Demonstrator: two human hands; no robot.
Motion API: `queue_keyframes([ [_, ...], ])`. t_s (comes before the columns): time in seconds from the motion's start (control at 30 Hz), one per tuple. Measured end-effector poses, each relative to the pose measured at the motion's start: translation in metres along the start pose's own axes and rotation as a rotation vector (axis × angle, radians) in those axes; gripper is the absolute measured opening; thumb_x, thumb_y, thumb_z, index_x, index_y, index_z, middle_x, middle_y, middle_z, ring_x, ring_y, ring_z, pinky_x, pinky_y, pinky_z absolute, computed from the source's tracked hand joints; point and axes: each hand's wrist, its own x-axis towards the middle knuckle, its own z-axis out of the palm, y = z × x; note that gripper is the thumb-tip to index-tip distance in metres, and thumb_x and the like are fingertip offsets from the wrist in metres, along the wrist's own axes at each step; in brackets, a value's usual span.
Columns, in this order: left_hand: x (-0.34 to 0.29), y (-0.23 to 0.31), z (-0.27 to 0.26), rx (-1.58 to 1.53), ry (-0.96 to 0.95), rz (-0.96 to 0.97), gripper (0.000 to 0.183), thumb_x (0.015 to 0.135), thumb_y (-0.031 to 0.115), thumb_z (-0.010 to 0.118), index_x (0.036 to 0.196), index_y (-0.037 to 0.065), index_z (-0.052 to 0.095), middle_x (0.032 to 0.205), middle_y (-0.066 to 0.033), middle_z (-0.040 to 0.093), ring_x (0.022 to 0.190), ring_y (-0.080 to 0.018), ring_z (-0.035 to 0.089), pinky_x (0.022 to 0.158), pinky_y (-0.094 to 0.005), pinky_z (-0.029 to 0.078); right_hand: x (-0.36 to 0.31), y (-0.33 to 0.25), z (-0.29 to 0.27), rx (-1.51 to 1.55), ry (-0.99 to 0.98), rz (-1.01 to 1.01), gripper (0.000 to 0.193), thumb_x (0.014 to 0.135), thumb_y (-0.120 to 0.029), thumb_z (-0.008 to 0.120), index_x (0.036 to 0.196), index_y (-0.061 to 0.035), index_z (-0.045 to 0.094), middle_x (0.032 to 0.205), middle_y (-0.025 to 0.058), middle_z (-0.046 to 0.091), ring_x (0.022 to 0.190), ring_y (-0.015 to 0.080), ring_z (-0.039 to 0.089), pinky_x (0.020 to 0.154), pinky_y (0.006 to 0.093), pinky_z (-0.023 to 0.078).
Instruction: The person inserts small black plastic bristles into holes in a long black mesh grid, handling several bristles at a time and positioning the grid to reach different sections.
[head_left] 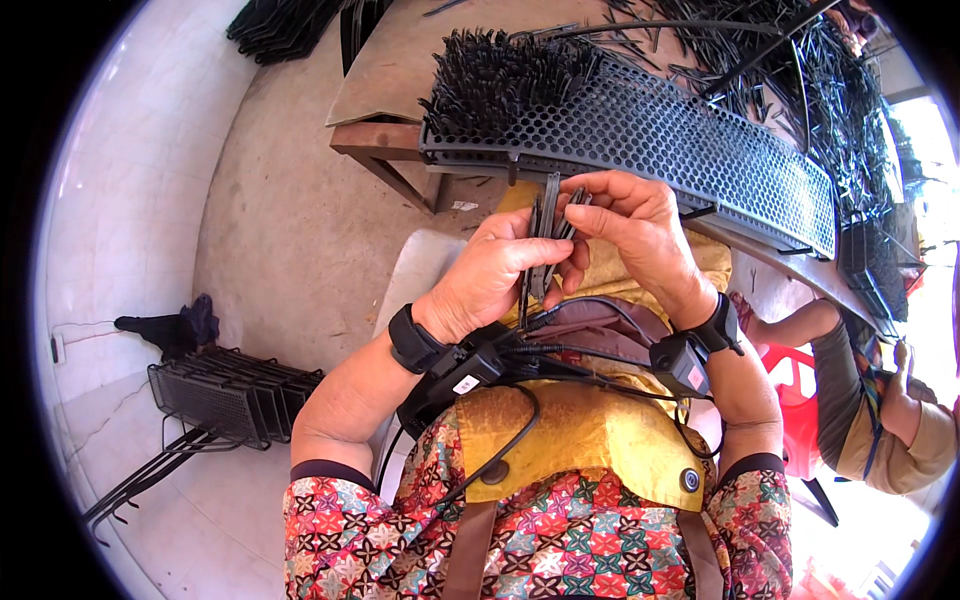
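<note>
My left hand (500, 270) grips a bundle of thin black plastic strips (543, 240), held upright in front of my chest. My right hand (635, 225) pinches the top of the same bundle with thumb and fingertips. Just beyond the hands lies a long black perforated mesh panel (700, 140) on a table, its left end bristling with many black strips (500, 75) stuck upright in its holes. Both wrists wear black straps with small devices and cables.
A brown table (390, 70) carries the panel; more loose black strips (800, 50) pile at the back right. Black wire baskets (230, 395) stand on the floor at left. Another person (880, 410) sits at right by a red stool (795, 400).
</note>
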Motion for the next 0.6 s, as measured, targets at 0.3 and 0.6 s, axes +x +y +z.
queue_keyframes([
  [0.3,-0.002,0.000,-0.002,0.010,-0.068,-0.083,0.017,0.083,0.005,0.052,0.099,-0.001,0.054,0.084,-0.0107,0.060,0.068,-0.0187,0.061,0.051,-0.0261,0.046,-0.011,0.009,-0.004,0.108,0.028,0.131,0.016,0.079,-0.002,0.064,0.094,0.0043,0.061,0.081,0.0066,0.064,0.073,0.0086,0.058,0.067,0.0219,0.047],
  [0.6,-0.003,-0.005,0.001,0.134,-0.070,-0.087,0.009,0.084,0.006,0.059,0.090,-0.001,0.057,0.075,-0.0071,0.059,0.061,-0.0131,0.056,0.048,-0.0229,0.044,-0.008,-0.006,0.007,-0.020,0.062,0.005,0.034,0.075,-0.006,0.070,0.105,0.0023,0.058,0.085,0.0051,0.062,0.077,0.0077,0.058,0.068,0.0216,0.047],
])
